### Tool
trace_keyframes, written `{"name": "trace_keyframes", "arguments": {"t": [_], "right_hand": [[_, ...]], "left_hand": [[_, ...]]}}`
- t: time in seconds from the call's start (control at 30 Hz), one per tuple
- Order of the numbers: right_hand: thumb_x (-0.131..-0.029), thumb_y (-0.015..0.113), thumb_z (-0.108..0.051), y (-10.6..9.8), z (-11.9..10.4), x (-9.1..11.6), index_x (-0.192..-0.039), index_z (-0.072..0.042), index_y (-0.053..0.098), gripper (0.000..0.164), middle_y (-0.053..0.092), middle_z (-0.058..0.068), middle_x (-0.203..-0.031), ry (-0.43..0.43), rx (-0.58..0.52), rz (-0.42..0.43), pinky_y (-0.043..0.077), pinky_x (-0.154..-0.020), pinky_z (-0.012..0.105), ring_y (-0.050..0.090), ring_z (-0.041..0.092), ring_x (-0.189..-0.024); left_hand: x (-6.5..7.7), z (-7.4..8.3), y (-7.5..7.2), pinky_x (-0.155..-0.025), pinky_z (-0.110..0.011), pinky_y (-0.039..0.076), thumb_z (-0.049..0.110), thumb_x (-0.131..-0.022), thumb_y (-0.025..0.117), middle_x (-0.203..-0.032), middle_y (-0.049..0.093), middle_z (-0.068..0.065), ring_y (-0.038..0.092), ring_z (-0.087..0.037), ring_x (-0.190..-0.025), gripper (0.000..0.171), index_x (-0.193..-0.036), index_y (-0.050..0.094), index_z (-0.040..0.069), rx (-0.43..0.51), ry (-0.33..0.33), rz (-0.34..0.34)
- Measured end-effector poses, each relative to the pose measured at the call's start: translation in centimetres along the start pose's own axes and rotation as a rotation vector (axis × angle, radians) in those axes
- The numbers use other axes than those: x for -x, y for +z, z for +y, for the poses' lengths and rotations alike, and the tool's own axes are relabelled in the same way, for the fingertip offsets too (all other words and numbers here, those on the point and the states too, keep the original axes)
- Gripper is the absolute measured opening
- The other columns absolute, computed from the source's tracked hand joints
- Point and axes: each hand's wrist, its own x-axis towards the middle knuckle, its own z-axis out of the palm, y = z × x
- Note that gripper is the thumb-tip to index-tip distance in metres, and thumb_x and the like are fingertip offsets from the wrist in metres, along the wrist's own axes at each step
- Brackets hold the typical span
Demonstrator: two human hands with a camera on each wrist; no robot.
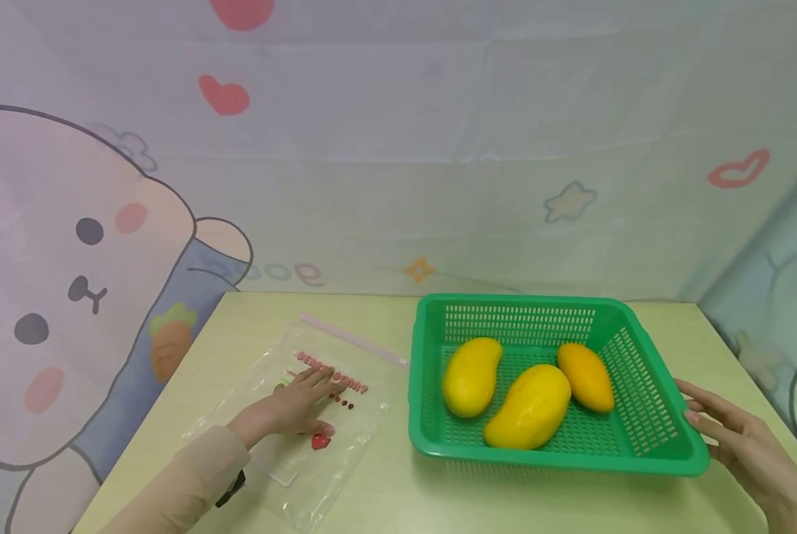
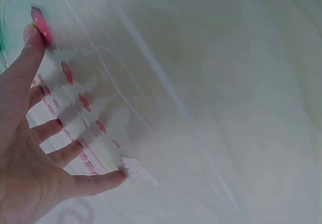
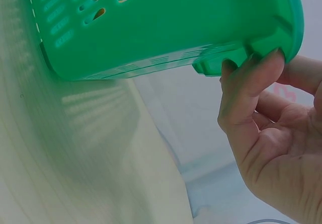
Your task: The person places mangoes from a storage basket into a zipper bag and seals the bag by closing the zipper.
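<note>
pinching the rim of a green basket (image 1: 539, 460) of mangoes (image 1: 528, 408), the right hand (image 1: 752, 449) is curled, the left hand (image 1: 294, 404) resting fingers-spread on a clear bag (image 1: 345, 426).

A pale yellow counter (image 1: 392, 493) carries a clear slider-zip bag (image 1: 345, 460), lying flat, and just beside it a green perforated basket (image 1: 559, 461).

Wrist pics dim vs. head pic; soft shadow (image 3: 100, 133) nr. basket (image 3: 166, 27)
</note>
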Motion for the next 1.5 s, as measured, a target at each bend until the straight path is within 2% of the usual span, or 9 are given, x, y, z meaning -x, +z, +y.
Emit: {"name": "trace_keyframes", "arguments": {"t": [0.23, 0.5, 0.83, 1.0, 1.2, 1.5], "right_hand": [[-0.102, 0.042, -0.009, 0.0, -0.1, 0.2, -0.148, -0.030, 0.038, 0.050, 0.048, -0.008, -0.103, 0.003, -0.009, 0.002, 0.057, -0.071, 0.029, 0.060, 0.003, -0.087], [-0.102, 0.043, -0.011, 0.0, -0.1, 0.1, -0.147, -0.032, 0.038, 0.050, 0.048, -0.008, -0.101, 0.022, -0.006, 0.009, 0.057, -0.070, 0.029, 0.062, 0.005, -0.084], [-0.103, 0.039, -0.010, -0.2, -0.2, 0.3, -0.148, -0.031, 0.035, 0.050, 0.046, -0.008, -0.106, 0.005, -0.004, -0.029, 0.056, -0.072, 0.028, 0.065, 0.007, -0.084], [-0.103, 0.039, -0.009, -0.2, -0.1, 0.3, -0.147, -0.033, 0.038, 0.050, 0.046, -0.008, -0.106, 0.010, -0.027, -0.026, 0.056, -0.072, 0.028, 0.065, 0.007, -0.083], [-0.103, 0.040, -0.012, -0.2, -0.1, 0.3, -0.148, -0.034, 0.035, 0.050, 0.043, -0.009, -0.107, 0.044, 0.003, -0.017, 0.055, -0.072, 0.027, 0.066, 0.008, -0.082], [-0.104, 0.039, -0.012, 0.0, -0.3, 0.1, -0.150, -0.031, 0.032, 0.050, 0.041, -0.008, -0.107, 0.035, 0.033, -0.023, 0.055, -0.072, 0.027, 0.063, 0.006, -0.084]], "left_hand": [[0.0, -0.3, -0.1, -0.091, -0.080, 0.030, 0.045, -0.080, 0.073, -0.158, 0.027, -0.014, 0.022, -0.043, -0.145, 0.077, -0.146, 0.041, 0.021, -0.017, 0.042, 0.000], [0.2, -0.4, -0.4, -0.094, -0.078, 0.030, 0.045, -0.080, 0.072, -0.158, 0.026, -0.014, 0.022, -0.043, -0.145, 0.077, -0.146, 0.040, 0.020, -0.022, 0.061, -0.019], [0.1, -0.9, -0.7, -0.096, -0.073, 0.033, 0.048, -0.079, 0.072, -0.158, 0.028, -0.012, 0.024, -0.041, -0.145, 0.078, -0.146, 0.041, 0.022, -0.052, 0.082, -0.027], [0.4, -0.8, -1.0, -0.096, -0.071, 0.034, 0.047, -0.078, 0.074, -0.158, 0.028, -0.013, 0.024, -0.041, -0.145, 0.079, -0.146, 0.042, 0.020, -0.040, 0.096, -0.035], [0.6, -0.8, -1.3, -0.096, -0.072, 0.034, 0.042, -0.077, 0.077, -0.157, 0.029, -0.013, 0.025, -0.041, -0.144, 0.078, -0.144, 0.044, 0.019, -0.020, 0.117, -0.044], [0.7, -1.1, -1.4, -0.095, -0.073, 0.033, 0.039, -0.074, 0.080, -0.154, 0.033, -0.013, 0.028, -0.041, -0.142, 0.076, -0.140, 0.048, 0.019, 0.001, 0.143, -0.024]]}}
